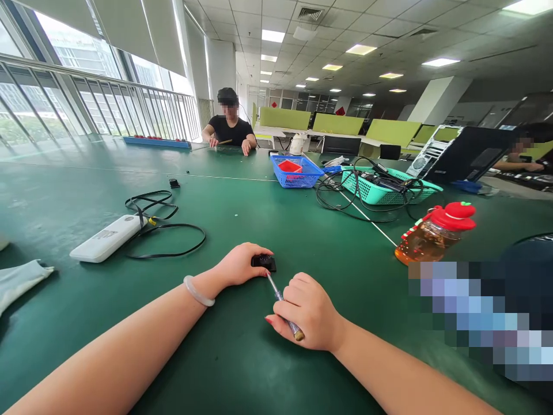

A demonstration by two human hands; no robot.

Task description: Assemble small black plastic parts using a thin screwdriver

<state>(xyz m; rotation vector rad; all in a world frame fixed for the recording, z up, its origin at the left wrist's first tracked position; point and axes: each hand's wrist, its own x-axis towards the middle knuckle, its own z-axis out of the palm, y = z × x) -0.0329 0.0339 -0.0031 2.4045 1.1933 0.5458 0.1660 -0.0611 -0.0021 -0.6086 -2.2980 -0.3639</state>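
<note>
You sit at a big green table [224, 207] that reaches far out in front of you. A person [231, 132] in a black top is at its far side, with both hands down near the table top. Far to your right, a black computer [470, 153] leans at a slant. This side of it is a green basket [375, 195] with black cords and bits piled in it, and some cords spill over its side onto the table. To the left of that is a blue basket [298, 180] with a red tray [289, 166] inside. Nearer to you on the right is a bottle [425, 242] with a red top and brown drink in it. Well off to your left is a white box [108, 239], with a black strap looped beside it.

Your right hand [309, 311] is curled tight around a screwdriver [276, 291]. Your left hand [244, 265] has a white ring on its wrist and pinches a little black piece [266, 262] between thumb and fingers. The piece is on the table, right in front of you. The screwdriver points up at its near edge, by your left thumb; you can't tell if the tip touches it.
</note>
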